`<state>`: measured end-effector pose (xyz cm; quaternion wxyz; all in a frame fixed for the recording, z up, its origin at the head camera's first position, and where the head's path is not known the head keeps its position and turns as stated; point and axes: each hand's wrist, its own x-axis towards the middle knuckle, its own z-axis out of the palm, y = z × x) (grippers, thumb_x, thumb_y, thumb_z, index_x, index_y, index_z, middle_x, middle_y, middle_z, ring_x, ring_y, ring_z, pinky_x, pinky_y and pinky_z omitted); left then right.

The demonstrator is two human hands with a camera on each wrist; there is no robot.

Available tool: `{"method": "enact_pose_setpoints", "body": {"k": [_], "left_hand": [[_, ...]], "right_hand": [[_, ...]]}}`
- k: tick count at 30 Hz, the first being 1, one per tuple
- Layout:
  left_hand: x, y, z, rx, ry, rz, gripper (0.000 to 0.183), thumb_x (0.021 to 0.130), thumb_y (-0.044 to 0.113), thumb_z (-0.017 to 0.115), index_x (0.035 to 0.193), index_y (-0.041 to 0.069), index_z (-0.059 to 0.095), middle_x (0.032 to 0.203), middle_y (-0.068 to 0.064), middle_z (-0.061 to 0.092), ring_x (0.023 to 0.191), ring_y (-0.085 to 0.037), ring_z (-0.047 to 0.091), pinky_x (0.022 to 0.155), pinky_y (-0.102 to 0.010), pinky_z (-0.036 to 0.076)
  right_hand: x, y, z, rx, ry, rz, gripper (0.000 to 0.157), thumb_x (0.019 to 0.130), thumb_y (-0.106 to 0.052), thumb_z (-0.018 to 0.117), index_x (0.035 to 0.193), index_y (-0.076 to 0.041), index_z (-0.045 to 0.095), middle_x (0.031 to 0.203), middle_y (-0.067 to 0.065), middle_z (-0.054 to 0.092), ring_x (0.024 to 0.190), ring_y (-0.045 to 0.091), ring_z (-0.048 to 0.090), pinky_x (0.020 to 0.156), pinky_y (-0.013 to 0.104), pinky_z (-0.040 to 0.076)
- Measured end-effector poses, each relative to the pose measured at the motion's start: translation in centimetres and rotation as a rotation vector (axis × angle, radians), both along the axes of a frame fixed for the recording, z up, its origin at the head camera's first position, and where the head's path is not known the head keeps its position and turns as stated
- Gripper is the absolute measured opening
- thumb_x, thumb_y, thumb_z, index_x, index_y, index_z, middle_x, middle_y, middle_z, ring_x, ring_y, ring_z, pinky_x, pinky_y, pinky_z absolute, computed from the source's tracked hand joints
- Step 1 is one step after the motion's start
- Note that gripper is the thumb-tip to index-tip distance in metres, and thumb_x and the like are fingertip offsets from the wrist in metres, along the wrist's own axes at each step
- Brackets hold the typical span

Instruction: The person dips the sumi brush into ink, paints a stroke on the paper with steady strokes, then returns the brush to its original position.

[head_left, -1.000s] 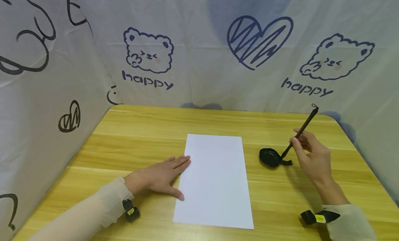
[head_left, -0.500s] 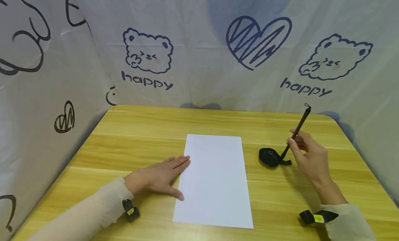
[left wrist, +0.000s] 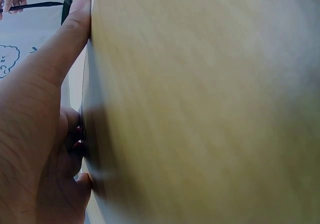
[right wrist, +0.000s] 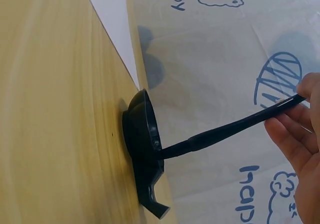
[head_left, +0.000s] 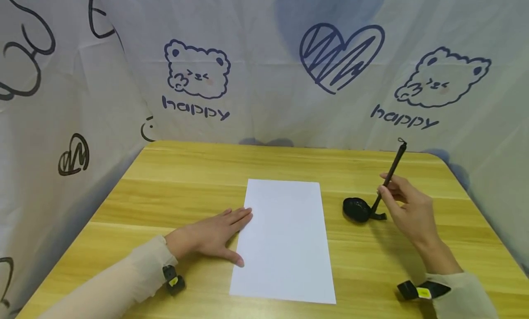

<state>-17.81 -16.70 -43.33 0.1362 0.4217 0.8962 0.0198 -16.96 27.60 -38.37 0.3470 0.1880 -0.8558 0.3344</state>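
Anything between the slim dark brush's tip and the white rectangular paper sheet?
Yes: the glossy round black dish sits between the lower end of the brush and the white sheet. Nothing else visible stands between.

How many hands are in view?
2: the left hand rests on the left edge of a white rectangular paper; the right hand, farther right, holds a slender black brush.

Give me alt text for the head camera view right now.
A person's right hand holds a tilted dark brush, its lower end at a small black dish, while the left hand rests at the left edge of a blank white sheet on a wood-patterned table. Behind, pale cloth shows two drawn bears with a heart between them.
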Motion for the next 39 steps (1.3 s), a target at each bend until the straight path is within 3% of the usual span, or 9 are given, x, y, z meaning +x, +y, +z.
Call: {"method": "enact_pose_setpoints", "body": {"k": [5,13,26,32,39], "left_hand": [[0.1,-0.1,0.1,0.001,-0.008,-0.002,0.109,0.067,0.081,0.036,0.144,0.012,0.002,0.149,-0.003,-0.004,0.135,-0.018,0.0,0.108,-0.04,0.012],[0.1,-0.1,0.4,0.003,-0.022,0.001,0.109,0.067,0.08,0.037,0.144,0.012,0.002,0.149,-0.003,-0.004,0.135,-0.018,0.0,0.108,-0.04,0.011],[-0.1,-0.2,0.3,0.0,-0.02,0.002,0.11,0.066,0.082,0.036,0.144,0.013,0.001,0.149,-0.002,-0.004,0.134,-0.016,0.0,0.108,-0.039,0.011],[-0.2,-0.2,0.2,-0.001,-0.029,0.011,0.11,0.065,0.082,0.036,0.144,0.014,0.0,0.149,0.0,-0.005,0.134,-0.015,0.0,0.108,-0.038,0.011],[-0.4,-0.2,0.4,0.002,-0.026,0.003,0.11,0.066,0.082,0.037,0.144,0.013,0.001,0.149,-0.001,-0.004,0.134,-0.017,0.001,0.108,-0.039,0.012]], "right_hand": [[0.3,-0.5,0.3,0.017,-0.045,0.017,0.036,0.079,-0.001,0.065,0.114,-0.008,0.06,0.083,0.002,0.065,0.077,-0.006,0.056,0.066,0.005,0.044],[0.2,-0.6,0.5,0.045,-0.023,0.003,0.037,0.078,0.001,0.065,0.113,-0.008,0.06,0.083,0.003,0.065,0.076,-0.002,0.057,0.067,0.004,0.043],[-0.2,0.0,0.2,-0.096,0.024,-0.029,0.036,0.08,0.003,0.062,0.114,-0.008,0.06,0.086,0.011,0.065,0.082,-0.005,0.057,0.066,0.005,0.045],[-0.6,0.1,-0.4,-0.063,0.007,-0.041,0.032,0.081,0.0,0.062,0.113,-0.004,0.059,0.086,0.01,0.065,0.083,-0.007,0.056,0.066,0.005,0.044],[-0.6,0.0,-0.1,-0.058,0.048,-0.017,0.033,0.08,0.003,0.062,0.113,-0.004,0.059,0.088,0.011,0.065,0.085,-0.003,0.057,0.07,0.006,0.045]]}}
